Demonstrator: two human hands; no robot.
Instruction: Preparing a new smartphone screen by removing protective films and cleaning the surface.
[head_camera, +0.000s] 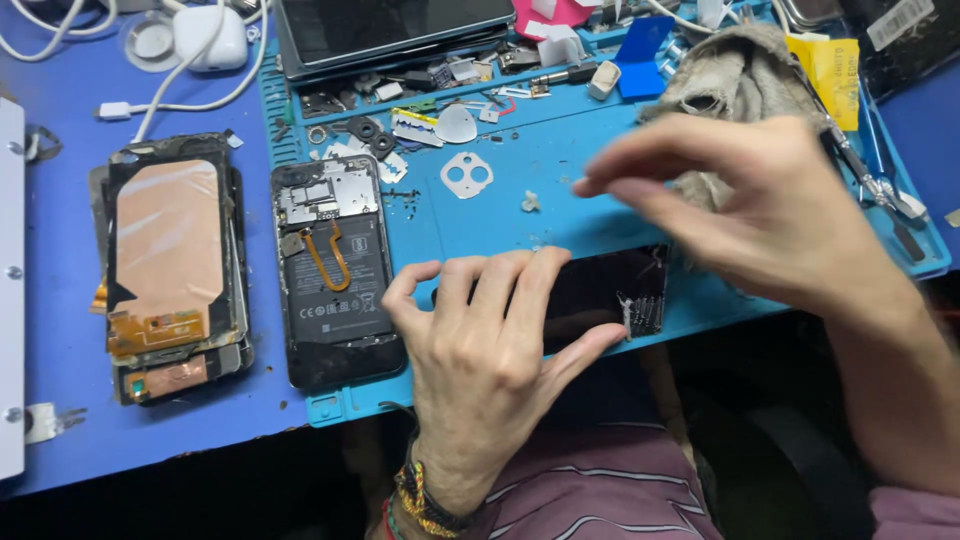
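My left hand (490, 350) lies flat on a black phone screen panel (610, 290) at the front edge of the blue work mat (560, 190), pressing it down with fingers spread and the thumb along its near edge. The panel's right end shows a cracked, silvery patch. My right hand (740, 210) hovers above the panel's right part, blurred, with thumb and fingers pinched together; whether something tiny sits between them cannot be made out. An opened phone (335, 270) with its battery and an orange flex cable exposed lies to the left of my left hand.
A stack of phone parts with a copper-coloured sheet (170, 260) lies at the left. A grey rag (730, 80), a yellow pack (835, 70), a white camera-lens frame (466, 174), small screws and parts, a tablet (390, 30), a white charger (210, 35) and tweezers (880, 190) crowd the back.
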